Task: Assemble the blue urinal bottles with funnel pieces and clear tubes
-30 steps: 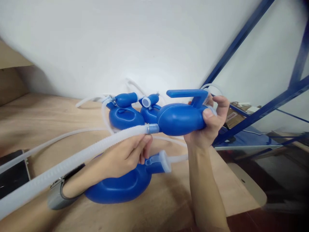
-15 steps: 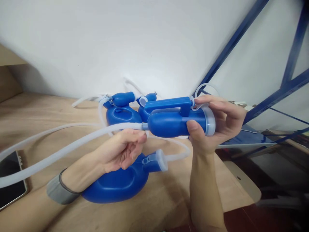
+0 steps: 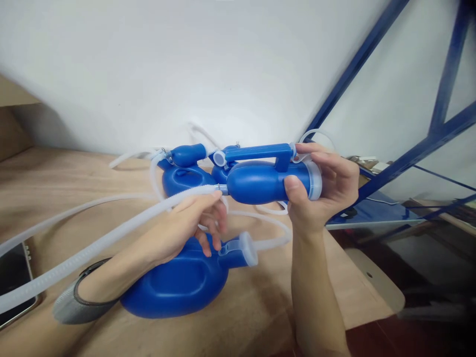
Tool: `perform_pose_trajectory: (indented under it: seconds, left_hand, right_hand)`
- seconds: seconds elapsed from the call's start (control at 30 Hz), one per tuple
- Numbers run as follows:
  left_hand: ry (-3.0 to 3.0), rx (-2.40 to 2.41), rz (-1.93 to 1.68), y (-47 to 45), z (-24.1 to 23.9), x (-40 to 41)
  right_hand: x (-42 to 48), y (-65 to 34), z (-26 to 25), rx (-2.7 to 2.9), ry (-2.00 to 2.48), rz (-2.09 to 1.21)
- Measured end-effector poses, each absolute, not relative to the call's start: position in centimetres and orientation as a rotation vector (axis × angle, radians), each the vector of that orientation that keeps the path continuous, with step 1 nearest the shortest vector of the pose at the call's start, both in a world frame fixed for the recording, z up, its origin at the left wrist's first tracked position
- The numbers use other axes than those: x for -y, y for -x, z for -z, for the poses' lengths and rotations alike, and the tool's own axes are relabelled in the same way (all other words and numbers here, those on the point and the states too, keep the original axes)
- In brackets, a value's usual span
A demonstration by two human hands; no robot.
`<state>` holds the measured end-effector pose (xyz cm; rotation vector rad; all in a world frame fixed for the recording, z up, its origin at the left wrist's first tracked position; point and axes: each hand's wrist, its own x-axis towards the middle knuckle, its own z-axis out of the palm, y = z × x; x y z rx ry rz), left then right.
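My right hand grips a blue handled urinal head by its wide end, thumb in front and fingers behind and above. That end carries a translucent white cap. A white ribbed hose joins the narrow end at a small clamp. My left hand is just under this joint, its fingers loosely apart and its thumb side close to the hose; whether it touches cannot be made out. Below lies a blue urinal bottle with a translucent cap, partly covered by my left forearm.
More blue urinal bottles with hoses stand behind on the wooden table. A phone lies at the left edge. Blue metal shelving rises on the right, and a white wall closes the back.
My left hand's fingers have loosened and spread below the hose joint. The urinal head in my right hand has shifted slightly up and left.
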<state>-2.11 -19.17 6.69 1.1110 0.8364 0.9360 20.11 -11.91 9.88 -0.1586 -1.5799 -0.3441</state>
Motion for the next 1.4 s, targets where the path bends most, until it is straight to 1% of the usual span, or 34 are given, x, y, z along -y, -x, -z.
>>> perform_pose_trajectory:
  seconds: [0.13, 0.27, 0.4, 0.57, 0.83, 1.03, 1.17, 1.4]
  left_hand:
    - [-1.137, -0.897, -0.919, 2.1, -6.8, 19.3]
    - [-1.096, -0.944, -0.931, 2.1, -6.7, 19.1]
    - [-1.055, -0.883, -0.935, 1.9, -6.7, 19.1]
    - [-0.92, -0.794, -0.931, 1.6, -7.5, 19.9]
    - [-1.028, -0.798, -1.016, 1.3, -7.0, 19.6]
    - [-0.938, -0.789, -0.97, 1.6, -7.1, 19.5]
    - [-0.807, -0.8, -0.887, 1.3, -7.7, 20.1]
    - [-0.83, -0.82, -0.915, 1.0, -7.5, 20.2]
  right_hand:
    - [12.7, -19.8, -9.7, 1.661, 0.164, 0.31]
    - [13.6, -19.5, -9.9, 1.741, 0.123, 0.392]
    - [13.8, -19.6, -10.0, 1.772, 0.142, 0.436]
    - [13.2, -19.7, -9.6, 1.679, 0.165, 0.351]
    - [12.5, -21.1, -10.1, 1.588, 0.201, 0.333]
    - [12.4, -20.8, -9.7, 1.647, 0.168, 0.267]
    - [12.7, -20.0, -9.8, 1.658, 0.099, 0.306]
    - [12.6, -19.5, -9.8, 1.612, 0.136, 0.34]
